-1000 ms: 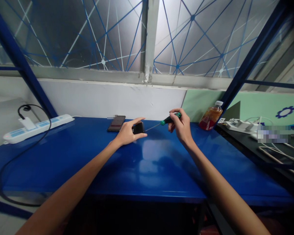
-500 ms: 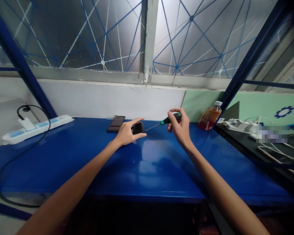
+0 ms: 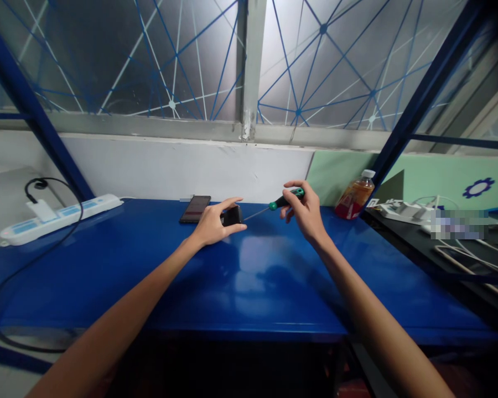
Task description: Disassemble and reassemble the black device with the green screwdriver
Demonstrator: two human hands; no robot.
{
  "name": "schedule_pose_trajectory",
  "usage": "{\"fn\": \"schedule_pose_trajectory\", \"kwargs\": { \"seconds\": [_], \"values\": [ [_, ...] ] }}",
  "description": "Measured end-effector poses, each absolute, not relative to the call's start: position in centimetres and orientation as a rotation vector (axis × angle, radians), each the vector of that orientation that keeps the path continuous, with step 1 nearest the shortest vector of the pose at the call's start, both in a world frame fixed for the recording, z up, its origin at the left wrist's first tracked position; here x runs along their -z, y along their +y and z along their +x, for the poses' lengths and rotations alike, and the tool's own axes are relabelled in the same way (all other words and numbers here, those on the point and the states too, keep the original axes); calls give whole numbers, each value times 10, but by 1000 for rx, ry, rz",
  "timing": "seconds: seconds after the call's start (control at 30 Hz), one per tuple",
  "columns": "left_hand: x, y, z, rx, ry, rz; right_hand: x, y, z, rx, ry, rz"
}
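As half a second ago, the left hand (image 3: 211, 225) grips a small black block (image 3: 233, 215) just right of the smartphone (image 3: 196, 208); the right hand (image 3: 307, 205) grips a screwdriver (image 3: 279, 202), tip at the block. Farther right of the smartphone, a capped bottle (image 3: 355, 195) contains amber liquid.

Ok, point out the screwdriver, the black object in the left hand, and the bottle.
Screwdriver (image 3: 279, 202): head view, on the handle.
Black object (image 3: 233, 216): head view, on its exposed dark surface.
Bottle (image 3: 354, 197): head view, on the body.

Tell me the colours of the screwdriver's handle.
The handle is black and green, seen best in the head view.
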State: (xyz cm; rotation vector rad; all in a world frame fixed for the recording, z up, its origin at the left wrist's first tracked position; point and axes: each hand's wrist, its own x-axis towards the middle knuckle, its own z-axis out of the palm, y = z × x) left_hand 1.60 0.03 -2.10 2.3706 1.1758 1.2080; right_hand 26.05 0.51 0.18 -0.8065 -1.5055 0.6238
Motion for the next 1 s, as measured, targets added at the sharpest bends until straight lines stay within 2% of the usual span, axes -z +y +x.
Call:
{"fn": "schedule_pose_trajectory", "kwargs": {
  "seconds": [0.33, 0.53, 0.77, 1.0],
  "values": [
    [20, -1, 16, -1204, 1177, 2390, -6, -1, 259, -562, -1487, -825],
    [21, 0, 15, -1207, 1178, 2397, -8, 0, 262, -742, -1530, -727],
    [22, -1, 16, -1192, 1179, 2415, -8, -6, 257, -473, -1486, -874],
    [23, 1, 15, -1164, 1197, 2411, -6, -1, 259, -611, -1509, -819]
  ]
}}
